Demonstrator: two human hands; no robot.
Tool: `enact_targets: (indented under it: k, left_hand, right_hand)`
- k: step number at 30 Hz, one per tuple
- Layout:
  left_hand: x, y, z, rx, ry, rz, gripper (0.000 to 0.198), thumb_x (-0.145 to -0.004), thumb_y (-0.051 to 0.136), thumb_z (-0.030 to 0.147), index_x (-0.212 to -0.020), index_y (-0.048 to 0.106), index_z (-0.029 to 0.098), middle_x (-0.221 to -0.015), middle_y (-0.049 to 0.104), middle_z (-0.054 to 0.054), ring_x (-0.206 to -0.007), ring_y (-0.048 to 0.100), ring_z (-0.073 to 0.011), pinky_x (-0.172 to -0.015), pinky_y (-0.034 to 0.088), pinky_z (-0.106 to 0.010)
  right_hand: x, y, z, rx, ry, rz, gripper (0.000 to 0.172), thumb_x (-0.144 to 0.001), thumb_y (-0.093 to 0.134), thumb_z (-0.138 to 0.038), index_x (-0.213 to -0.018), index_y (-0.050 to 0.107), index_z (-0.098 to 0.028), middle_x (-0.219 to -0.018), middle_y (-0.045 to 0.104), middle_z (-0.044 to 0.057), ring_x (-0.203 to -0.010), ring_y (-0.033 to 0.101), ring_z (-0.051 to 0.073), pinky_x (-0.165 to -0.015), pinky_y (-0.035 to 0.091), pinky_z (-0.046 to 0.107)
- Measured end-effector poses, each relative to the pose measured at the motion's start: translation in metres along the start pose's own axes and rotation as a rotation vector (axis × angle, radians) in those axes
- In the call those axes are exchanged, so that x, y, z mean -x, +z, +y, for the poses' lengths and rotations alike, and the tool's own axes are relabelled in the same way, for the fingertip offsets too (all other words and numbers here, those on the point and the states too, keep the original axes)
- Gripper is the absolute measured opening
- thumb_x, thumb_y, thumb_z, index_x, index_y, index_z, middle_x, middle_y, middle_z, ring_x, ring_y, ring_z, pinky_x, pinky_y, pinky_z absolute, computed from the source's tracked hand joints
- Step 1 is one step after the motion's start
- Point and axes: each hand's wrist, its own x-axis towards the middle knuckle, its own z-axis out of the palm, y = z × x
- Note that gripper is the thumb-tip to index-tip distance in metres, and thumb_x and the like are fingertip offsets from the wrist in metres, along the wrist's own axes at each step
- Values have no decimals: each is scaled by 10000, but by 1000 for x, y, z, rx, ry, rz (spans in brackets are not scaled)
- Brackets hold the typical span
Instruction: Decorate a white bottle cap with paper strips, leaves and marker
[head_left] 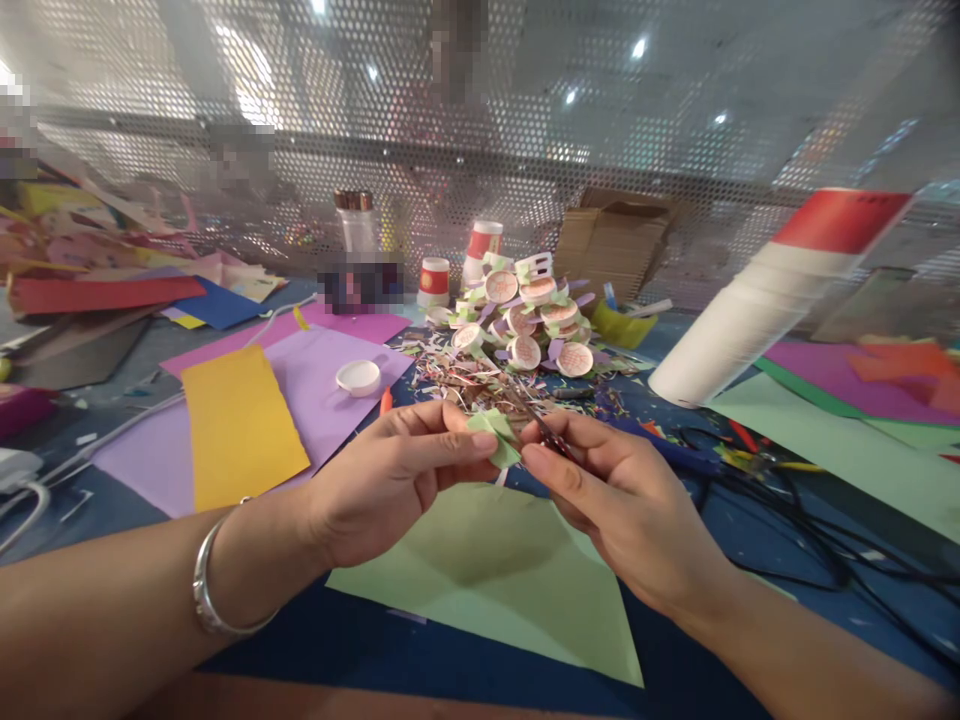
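Observation:
My left hand [397, 470], with a silver bangle at its wrist, pinches a small folded piece of light green paper [496, 438] between thumb and fingers. Close beside it, my right hand [615, 490] is closed on a slim dark metal tool [546, 430] that looks like small scissors; its far end points up and left, and the fingers hide its grip. Below both hands a sheet of light green paper [517, 590] lies flat on the blue table. Beyond them stands a pile of small paper-cup turtles [523, 318] with green and purple parts.
Paper scraps [457, 385] surround the pile. A leaning stack of paper cups [765, 300] stands at right, near black cables [795, 530]. To the left lie purple paper [322, 350], yellow paper [244, 425] and a cut cup base [358, 378]. A perforated metal screen [300, 170] runs behind.

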Motion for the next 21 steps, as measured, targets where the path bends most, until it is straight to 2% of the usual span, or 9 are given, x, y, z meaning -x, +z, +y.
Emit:
enact_targets:
  k: [3,6,8,11,14,16,19,21]
  left_hand:
    - [0,0,0,-29,1,-3,160,-748,851,162,-688,704,152,-724,731,14,-705,688,-98,-748,529,-209]
    - [2,3,1,-83,16,-3,161,-738,860,174,-695,708,146,-705,721,12,-700,673,-91,-734,510,-197]
    - [3,4,0,-105,30,2,163,-739,861,181,-701,706,149,-681,705,17,-698,665,-92,-728,503,-198]
    - [3,6,0,-111,36,33,184,-729,865,185,-691,688,152,-670,694,19,-685,658,-100,-728,506,-220]
    - [2,4,-2,-117,27,103,222,-692,880,181,-666,661,149,-702,710,9,-671,655,-111,-741,523,-255]
    - [1,2,-3,-139,15,152,247,-681,882,198,-647,643,145,-709,712,2,-667,657,-119,-764,539,-283]
    - [1,0,-6,-177,0,181,251,-675,871,215,-654,632,142,-719,721,-19,-692,679,-147,-831,559,-338]
    - [1,0,-7,-186,4,171,241,-658,861,193,-664,625,141,-742,738,-37,-731,697,-169,-891,560,-373]
  right_hand:
    - [0,2,0,-17,-1,-9,199,-897,736,-388,-948,704,-198,-736,544,-35,-532,303,61,-424,181,220]
    - [0,2,-1,6,-14,-18,187,-902,728,-386,-927,708,-202,-695,517,-49,-516,294,59,-431,206,216]
    - [-1,2,-2,60,-43,-3,200,-913,707,-399,-898,708,-199,-662,497,-52,-508,308,65,-446,250,221]
    - [-1,1,-3,228,-115,65,244,-916,677,-409,-821,695,-185,-665,540,-17,-558,418,100,-493,338,244]
    - [1,1,-1,449,-220,160,222,-912,666,-377,-789,674,-192,-675,582,-1,-567,474,117,-491,366,248]
    - [3,1,1,588,-312,197,133,-904,668,-312,-827,669,-204,-678,619,-8,-560,522,118,-494,391,240]
    - [5,1,3,802,-478,189,11,-875,660,-202,-864,657,-205,-670,680,-14,-547,598,121,-517,439,231]
    - [5,1,5,928,-590,187,31,-875,639,-177,-853,646,-198,-653,697,-6,-533,624,127,-524,455,234]
